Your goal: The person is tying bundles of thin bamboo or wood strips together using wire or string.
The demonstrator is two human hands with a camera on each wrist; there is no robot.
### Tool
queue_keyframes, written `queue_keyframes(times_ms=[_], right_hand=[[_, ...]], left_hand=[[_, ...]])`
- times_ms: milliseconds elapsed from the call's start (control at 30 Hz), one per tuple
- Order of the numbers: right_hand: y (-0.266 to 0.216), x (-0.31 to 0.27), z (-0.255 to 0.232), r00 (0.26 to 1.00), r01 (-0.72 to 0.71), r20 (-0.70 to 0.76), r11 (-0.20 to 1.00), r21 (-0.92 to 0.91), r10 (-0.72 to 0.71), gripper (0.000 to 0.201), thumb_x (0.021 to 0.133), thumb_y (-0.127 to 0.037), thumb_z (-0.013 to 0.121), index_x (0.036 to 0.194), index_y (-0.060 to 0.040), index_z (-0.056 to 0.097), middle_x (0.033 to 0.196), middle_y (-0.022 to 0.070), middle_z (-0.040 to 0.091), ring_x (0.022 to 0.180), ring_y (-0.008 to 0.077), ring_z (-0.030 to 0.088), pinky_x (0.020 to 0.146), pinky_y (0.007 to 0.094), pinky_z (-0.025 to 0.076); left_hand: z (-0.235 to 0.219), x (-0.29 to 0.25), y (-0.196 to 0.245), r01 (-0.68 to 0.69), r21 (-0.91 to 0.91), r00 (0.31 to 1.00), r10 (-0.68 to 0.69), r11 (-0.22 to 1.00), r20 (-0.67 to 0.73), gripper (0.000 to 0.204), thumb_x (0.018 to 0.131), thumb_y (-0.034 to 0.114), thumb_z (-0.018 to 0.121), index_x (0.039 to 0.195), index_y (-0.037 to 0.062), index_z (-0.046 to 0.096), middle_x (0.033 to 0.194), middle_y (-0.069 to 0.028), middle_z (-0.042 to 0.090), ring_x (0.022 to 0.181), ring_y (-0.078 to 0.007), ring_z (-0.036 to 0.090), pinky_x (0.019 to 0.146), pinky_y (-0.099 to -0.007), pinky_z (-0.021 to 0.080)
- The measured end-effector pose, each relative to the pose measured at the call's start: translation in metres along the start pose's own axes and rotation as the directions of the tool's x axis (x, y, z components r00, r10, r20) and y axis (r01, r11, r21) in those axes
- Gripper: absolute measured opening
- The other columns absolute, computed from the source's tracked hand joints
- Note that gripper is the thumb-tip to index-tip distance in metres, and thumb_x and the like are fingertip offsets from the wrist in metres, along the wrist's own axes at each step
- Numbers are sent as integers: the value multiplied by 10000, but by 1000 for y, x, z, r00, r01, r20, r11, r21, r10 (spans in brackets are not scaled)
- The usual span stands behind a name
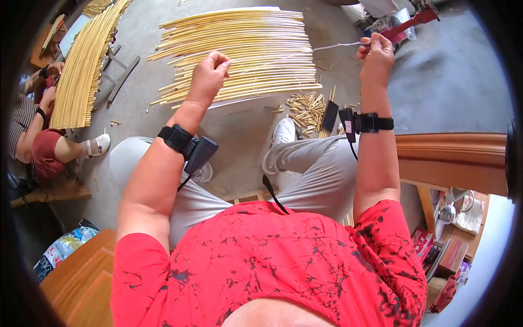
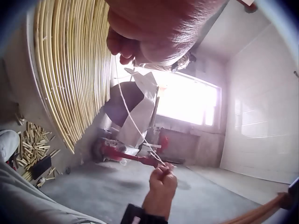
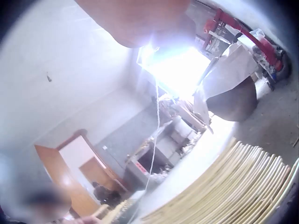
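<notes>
A row of pale yellow sticks (image 1: 245, 52) lies side by side on a white-edged support in the head view. Above its near left part is the left hand (image 1: 210, 79), fingers curled, pinching a thin white string. The right hand (image 1: 377, 54), raised beyond the row's right end, pinches the same string (image 1: 340, 46). In the left wrist view the string (image 2: 126, 105) runs from the left hand (image 2: 159, 32) down to the right hand (image 2: 162, 184). The right wrist view shows the string (image 3: 157, 121) hanging below the right hand (image 3: 145, 18).
Short cut stick pieces (image 1: 308, 111) and a black block (image 1: 329, 115) lie on the floor by the white shoes. At the left, another person's hands (image 1: 50, 92) touch a second stick mat (image 1: 84, 71). A red metal bar (image 1: 411, 24) stands behind the right hand; a wooden edge (image 1: 447, 152) is at right.
</notes>
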State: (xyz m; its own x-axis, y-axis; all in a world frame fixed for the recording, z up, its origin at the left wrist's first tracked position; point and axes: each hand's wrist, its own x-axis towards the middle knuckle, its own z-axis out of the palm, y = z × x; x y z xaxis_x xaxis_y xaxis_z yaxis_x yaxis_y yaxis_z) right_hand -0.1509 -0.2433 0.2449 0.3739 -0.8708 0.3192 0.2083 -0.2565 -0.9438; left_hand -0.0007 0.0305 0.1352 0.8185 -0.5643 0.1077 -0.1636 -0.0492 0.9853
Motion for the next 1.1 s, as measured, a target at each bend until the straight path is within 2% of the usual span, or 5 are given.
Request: queue_keyframes(times_ms=[533, 667, 733, 833, 1100], right_hand=[[21, -53, -62, 932, -360, 263, 737, 571, 251, 76, 873, -134, 545, 867, -58, 541, 690, 43, 546, 543, 105, 491, 467, 209, 399], [15, -53, -69, 860, -470, 489, 599, 649, 145, 112, 883, -147, 527, 894, -40, 558, 710, 38, 498, 579, 104, 431, 459, 199, 348], [11, -52, -72, 793, -546, 605, 516, 660, 66, 140, 889, -170, 519, 906, -38, 561, 699, 25, 475, 580, 101, 398, 453, 202, 326], [12, -52, -71, 766, -573, 642, 490, 657, 35, 155, 900, -175, 498, 923, -33, 556, 696, 16, 464, 569, 92, 379, 446, 191, 322], [6, -51, -68, 747, -584, 664, 469, 663, -10, 171, 924, -162, 442, 956, -17, 529, 692, 17, 458, 560, 82, 368, 438, 184, 334]], left_hand=[[-9, -90, -34, 699, -171, 714, -665, 694, 219, 225, 840, 171, 562, 1030, 77, 487, 802, -42, 549, 619, -127, 511, 535, -279, 480], [8, -92, -58, 578, 357, 803, -588, 734, -94, 365, 722, 164, 668, 1040, 91, 505, 981, -96, 524, 899, -246, 540, 658, -364, 499], [11, -78, -94, -90, 620, 995, 104, 780, 14, 365, 698, 152, 672, 1027, 87, 528, 976, -114, 520, 940, -294, 507, 755, -389, 460], [32, -55, -88, -343, 699, 931, 326, 628, 164, 338, 680, 169, 689, 990, 107, 570, 972, -110, 517, 931, -307, 489, 834, -382, 413], [64, -18, -111, -378, 816, 902, 373, 436, 218, 315, 611, 270, 738, 892, 175, 631, 930, -19, 535, 933, -232, 470, 800, -368, 391]])
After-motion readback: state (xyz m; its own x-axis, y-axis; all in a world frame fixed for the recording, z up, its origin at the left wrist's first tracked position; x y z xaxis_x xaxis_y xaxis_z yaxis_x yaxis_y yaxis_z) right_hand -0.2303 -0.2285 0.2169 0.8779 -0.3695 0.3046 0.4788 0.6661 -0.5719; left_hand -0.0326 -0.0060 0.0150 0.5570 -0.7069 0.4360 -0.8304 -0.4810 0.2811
